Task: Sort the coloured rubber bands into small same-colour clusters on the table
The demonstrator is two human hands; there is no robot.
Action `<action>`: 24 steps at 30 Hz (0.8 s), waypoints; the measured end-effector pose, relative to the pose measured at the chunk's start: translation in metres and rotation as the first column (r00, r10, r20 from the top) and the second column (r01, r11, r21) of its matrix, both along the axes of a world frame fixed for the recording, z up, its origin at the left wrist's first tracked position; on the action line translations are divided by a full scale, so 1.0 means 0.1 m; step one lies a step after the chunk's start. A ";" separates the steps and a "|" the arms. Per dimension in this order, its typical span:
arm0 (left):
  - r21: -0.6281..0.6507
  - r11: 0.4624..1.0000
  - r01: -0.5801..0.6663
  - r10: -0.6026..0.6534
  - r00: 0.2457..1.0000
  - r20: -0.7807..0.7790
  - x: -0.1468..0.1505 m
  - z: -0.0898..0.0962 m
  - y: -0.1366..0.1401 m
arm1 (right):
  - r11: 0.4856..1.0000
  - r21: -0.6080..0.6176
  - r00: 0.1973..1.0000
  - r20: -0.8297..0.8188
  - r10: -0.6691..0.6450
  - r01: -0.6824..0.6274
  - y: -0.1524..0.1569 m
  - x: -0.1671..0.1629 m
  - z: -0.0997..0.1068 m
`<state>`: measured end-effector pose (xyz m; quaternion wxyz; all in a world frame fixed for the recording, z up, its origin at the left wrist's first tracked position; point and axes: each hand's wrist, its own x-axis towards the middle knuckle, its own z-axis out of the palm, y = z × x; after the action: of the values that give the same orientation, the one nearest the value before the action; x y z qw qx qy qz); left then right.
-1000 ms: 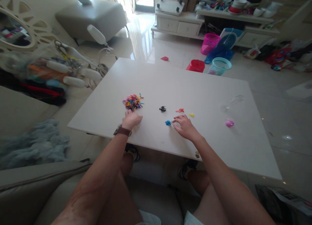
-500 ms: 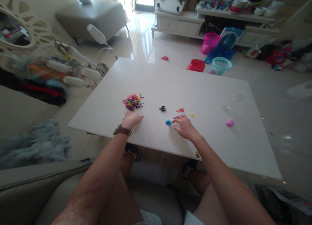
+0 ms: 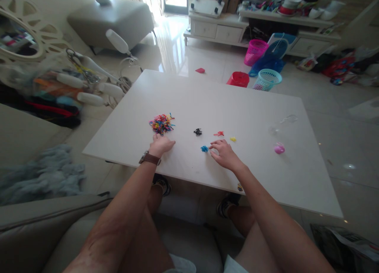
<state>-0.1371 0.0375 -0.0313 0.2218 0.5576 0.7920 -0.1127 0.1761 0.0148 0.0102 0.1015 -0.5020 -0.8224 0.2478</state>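
A mixed heap of thin, multicoloured bands or strands [image 3: 161,124] lies on the left half of the white table [image 3: 183,95]. My left hand [image 3: 161,145], with a brown-strapped watch on the wrist, rests at the heap's near edge. Its thumb sticks out to the right, the fingertips reach toward the strands, and no held thing shows. Just right of a small blue pile [image 3: 204,148] is my right hand [image 3: 224,152], fingers apart and slightly curled, nothing visible in them. Beyond are a black pile [image 3: 197,132], a red pile [image 3: 219,133] and a small yellow pile [image 3: 233,139].
At the table's right side lie a pink round object [image 3: 279,148] and a clear plastic piece [image 3: 274,129]. A small figure-like item [image 3: 239,187] sits at the near edge. Past the far edge stand a red bin [image 3: 238,79] and a light-blue basket [image 3: 267,80].
My left hand has shifted very slightly to the right beside the heap. The right hand and the piles look the same.
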 end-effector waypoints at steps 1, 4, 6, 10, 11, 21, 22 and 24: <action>-0.012 1.000 -0.006 0.006 1.000 -0.001 0.01 -0.01 -0.01 | 1.000 0.002 1.000 0.000 0.002 -0.002 0.00 0.00 -0.01; -0.037 0.999 -0.028 0.029 1.000 0.007 0.05 -0.01 -0.02 | 1.000 0.011 1.000 0.002 0.009 -0.009 0.01 0.01 -0.02; -0.041 0.998 -0.045 0.046 0.999 0.020 0.07 0.00 -0.04 | 1.000 0.015 1.000 0.001 0.012 -0.012 0.01 0.01 -0.03; -0.019 0.997 -0.076 0.077 0.995 0.060 0.11 0.07 -0.06 | 1.000 0.018 1.000 -0.002 0.018 -0.018 0.00 0.01 -0.03; -0.011 0.997 -0.081 0.082 0.994 0.066 0.11 0.09 -0.07 | 1.000 0.019 1.000 0.000 0.019 -0.019 0.00 0.01 -0.03; -0.024 0.997 -0.075 0.076 0.996 0.041 0.14 0.20 -0.07 | 1.000 0.013 1.000 -0.005 0.024 -0.024 0.00 0.01 -0.02; -0.020 0.997 -0.073 0.074 0.997 0.035 0.15 0.21 -0.07 | 1.000 0.012 1.000 -0.006 0.024 -0.024 0.00 0.01 -0.02; -0.001 0.997 -0.073 0.073 0.997 0.022 0.19 0.26 -0.09 | 1.000 0.010 1.000 -0.007 0.024 -0.023 -0.01 0.01 -0.01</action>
<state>-0.1181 0.0286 -0.0053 0.2345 0.5296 0.8092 -0.0986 0.1769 0.0143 0.0089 0.1038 -0.4910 -0.8290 0.2467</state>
